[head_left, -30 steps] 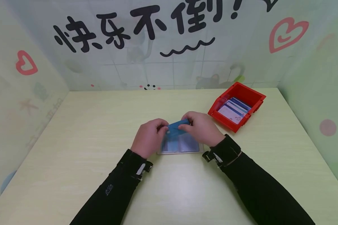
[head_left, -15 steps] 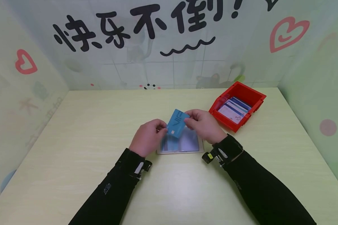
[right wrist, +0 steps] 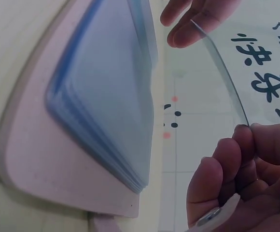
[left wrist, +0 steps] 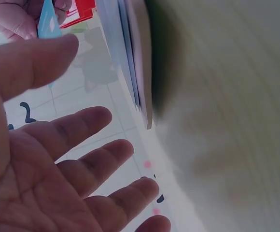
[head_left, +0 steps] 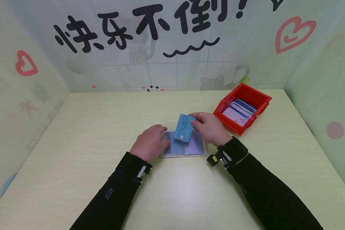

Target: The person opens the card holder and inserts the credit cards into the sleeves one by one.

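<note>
My right hand pinches a blue VIP card at its upper right edge, thumb on top. The card is tilted above an open card holder lying on the table. In the right wrist view the holder shows a stack of clear plastic sleeves on a pale pink cover. A strap end with a metal snap stands up near the right palm. My left hand is at the holder's left edge, its fingers spread and holding nothing in the left wrist view.
A red plastic bin stands at the back right of the table, tilted at an angle. Several cards lie in it. The pale wooden table is bounded by printed walls at the back and both sides.
The blue card has turned from lying flat between both hands to standing tilted with VIP showing. My left hand has let go of it and drawn slightly left; the right still holds it.
</note>
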Demonstrator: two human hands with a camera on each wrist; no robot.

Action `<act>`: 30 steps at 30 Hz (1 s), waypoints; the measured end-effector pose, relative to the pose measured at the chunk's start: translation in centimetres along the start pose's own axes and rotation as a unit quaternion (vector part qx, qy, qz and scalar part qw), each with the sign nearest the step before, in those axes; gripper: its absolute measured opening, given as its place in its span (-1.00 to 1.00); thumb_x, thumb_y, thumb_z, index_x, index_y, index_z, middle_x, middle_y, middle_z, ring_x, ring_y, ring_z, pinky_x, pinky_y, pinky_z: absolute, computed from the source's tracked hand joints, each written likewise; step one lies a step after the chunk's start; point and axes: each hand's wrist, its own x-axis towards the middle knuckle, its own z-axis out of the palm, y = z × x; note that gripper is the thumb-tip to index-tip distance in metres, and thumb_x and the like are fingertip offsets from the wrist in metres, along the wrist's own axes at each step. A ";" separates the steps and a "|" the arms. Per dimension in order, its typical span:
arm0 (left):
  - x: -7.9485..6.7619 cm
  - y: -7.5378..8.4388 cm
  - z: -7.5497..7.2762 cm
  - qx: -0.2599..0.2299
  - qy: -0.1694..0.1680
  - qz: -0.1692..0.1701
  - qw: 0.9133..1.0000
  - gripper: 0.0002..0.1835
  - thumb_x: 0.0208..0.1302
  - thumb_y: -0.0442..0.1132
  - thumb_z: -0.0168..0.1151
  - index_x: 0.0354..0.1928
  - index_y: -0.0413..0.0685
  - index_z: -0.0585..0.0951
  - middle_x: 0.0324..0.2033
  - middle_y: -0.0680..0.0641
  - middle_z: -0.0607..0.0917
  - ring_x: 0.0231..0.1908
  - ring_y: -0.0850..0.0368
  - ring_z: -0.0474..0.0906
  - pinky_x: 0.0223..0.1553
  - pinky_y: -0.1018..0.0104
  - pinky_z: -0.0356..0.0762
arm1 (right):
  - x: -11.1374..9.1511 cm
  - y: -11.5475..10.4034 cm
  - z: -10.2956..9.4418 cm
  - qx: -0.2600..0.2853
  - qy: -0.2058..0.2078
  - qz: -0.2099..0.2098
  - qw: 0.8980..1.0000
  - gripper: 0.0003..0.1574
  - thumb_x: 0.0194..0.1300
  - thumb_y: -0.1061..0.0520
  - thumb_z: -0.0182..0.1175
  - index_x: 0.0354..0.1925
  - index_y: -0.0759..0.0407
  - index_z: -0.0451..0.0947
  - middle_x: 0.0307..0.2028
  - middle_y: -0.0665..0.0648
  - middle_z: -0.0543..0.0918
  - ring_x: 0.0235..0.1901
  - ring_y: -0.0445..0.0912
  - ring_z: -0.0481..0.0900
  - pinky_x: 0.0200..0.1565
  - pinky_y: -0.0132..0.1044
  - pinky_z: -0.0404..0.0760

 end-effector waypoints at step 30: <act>-0.1 -0.4 0.9 0.089 -0.034 0.012 0.995 -0.25 0.43 0.08 0.30 0.55 -0.07 0.39 0.61 -0.30 0.23 0.60 -0.42 0.08 0.51 -0.43 0.13 | 0.4 0.2 0.3 -0.082 -0.012 0.030 0.996 -0.53 0.54 0.06 0.24 0.32 0.12 0.50 -0.24 0.20 0.60 -0.36 -0.01 0.52 -0.40 -0.36 0.54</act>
